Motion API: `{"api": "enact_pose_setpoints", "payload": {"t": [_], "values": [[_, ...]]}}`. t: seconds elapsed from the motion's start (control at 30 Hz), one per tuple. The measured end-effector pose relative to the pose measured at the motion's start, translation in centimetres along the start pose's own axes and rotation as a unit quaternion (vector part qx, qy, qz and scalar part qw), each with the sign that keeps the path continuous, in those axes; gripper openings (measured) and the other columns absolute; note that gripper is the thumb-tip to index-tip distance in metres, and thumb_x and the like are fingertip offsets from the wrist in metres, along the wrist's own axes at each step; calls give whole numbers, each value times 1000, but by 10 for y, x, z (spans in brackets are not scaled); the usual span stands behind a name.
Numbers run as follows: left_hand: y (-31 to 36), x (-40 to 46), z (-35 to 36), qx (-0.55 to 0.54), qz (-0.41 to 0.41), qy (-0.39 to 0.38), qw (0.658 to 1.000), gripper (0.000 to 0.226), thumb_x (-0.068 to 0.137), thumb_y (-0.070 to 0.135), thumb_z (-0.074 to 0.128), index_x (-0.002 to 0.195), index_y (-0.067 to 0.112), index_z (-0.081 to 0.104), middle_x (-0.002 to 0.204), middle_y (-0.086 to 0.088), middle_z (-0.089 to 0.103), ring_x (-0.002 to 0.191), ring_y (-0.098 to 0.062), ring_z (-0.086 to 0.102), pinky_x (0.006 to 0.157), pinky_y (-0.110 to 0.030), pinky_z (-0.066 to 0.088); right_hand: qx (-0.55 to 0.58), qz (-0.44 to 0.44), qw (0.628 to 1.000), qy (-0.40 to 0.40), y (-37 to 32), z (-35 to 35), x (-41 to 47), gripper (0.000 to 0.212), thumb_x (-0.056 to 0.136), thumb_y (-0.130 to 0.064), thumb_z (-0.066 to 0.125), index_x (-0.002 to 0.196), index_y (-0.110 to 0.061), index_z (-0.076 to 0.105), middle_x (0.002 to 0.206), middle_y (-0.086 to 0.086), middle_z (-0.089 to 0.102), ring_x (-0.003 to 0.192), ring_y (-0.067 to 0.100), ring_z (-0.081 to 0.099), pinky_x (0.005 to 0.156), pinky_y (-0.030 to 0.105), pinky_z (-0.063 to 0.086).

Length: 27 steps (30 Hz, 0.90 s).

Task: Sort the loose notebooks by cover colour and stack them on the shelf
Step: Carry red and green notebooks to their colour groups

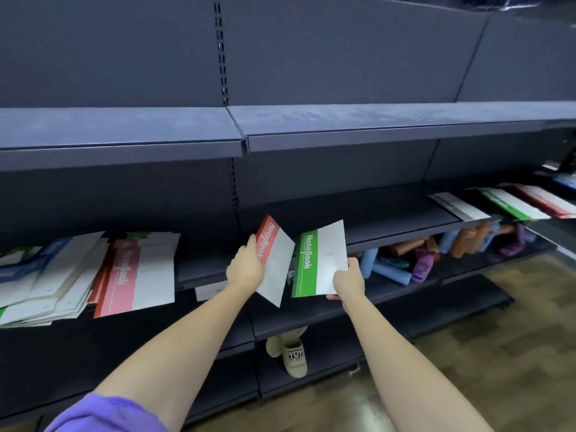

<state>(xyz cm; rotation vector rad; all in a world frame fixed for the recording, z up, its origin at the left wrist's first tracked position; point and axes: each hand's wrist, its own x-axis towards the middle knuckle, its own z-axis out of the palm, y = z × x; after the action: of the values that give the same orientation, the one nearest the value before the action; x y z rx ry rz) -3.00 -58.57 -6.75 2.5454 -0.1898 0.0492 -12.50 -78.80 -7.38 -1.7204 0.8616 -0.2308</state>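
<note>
Head view: left hand [244,269] grips red notebook [274,260], right hand [349,280] grips green notebook [321,260]. Both are held apart in front of the middle shelf [389,222], probably to compare spine colours before stacking. Left of the red notebook: messy loose pile [93,269] overhanging the edge. Far right of the green notebook: sorted stacks [511,202]. Below the shelf: coloured rolls [420,260]. Nothing blocks the bare shelf.

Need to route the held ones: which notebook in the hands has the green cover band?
The notebook in the right hand, the green-banded notebook. The left hand holds a red-banded notebook.
</note>
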Motion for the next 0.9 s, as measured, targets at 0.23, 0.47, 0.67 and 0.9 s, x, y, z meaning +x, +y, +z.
{"api": "enact_pose_setpoints", "payload": {"t": [0.23, 0.47, 0.67, 0.9], "values": [[109, -24, 50, -34, 8, -9, 999, 55, 97, 26, 47, 148, 32, 29, 111, -4, 55, 92, -25, 54, 76, -40, 46, 42, -4, 999, 18, 21, -106, 35, 37, 87, -1, 32, 114, -23, 45, 110, 4, 60, 91, 26, 65, 51, 31, 55], [217, -48, 109, -62, 48, -24, 997, 46, 98, 31, 43, 142, 37, 34, 116, -1, 58, 93, -21, 53, 78, -38, 44, 56, -25, 997, 57, 50, -219, 62, 47, 87, 1, 34, 125, -27, 41, 114, 3, 59, 87, 26, 64, 50, 30, 53], [283, -61, 150, -78, 71, -32, 994, 51, 98, 32, 42, 147, 41, 30, 118, 0, 58, 101, -24, 59, 86, -43, 51, 44, -15, 996, 78, 65, -289, 81, 49, 87, 0, 35, 128, -27, 39, 111, 3, 61, 88, 25, 62, 49, 28, 50], [338, -55, 200, -81, 90, -51, 991, 53, 99, 28, 43, 149, 43, 31, 121, 2, 59, 107, -25, 58, 80, -32, 41, 84, 11, 989, 121, 88, -345, 113, 47, 84, -2, 36, 123, -27, 44, 108, 2, 62, 85, 23, 64, 49, 28, 50]]}}
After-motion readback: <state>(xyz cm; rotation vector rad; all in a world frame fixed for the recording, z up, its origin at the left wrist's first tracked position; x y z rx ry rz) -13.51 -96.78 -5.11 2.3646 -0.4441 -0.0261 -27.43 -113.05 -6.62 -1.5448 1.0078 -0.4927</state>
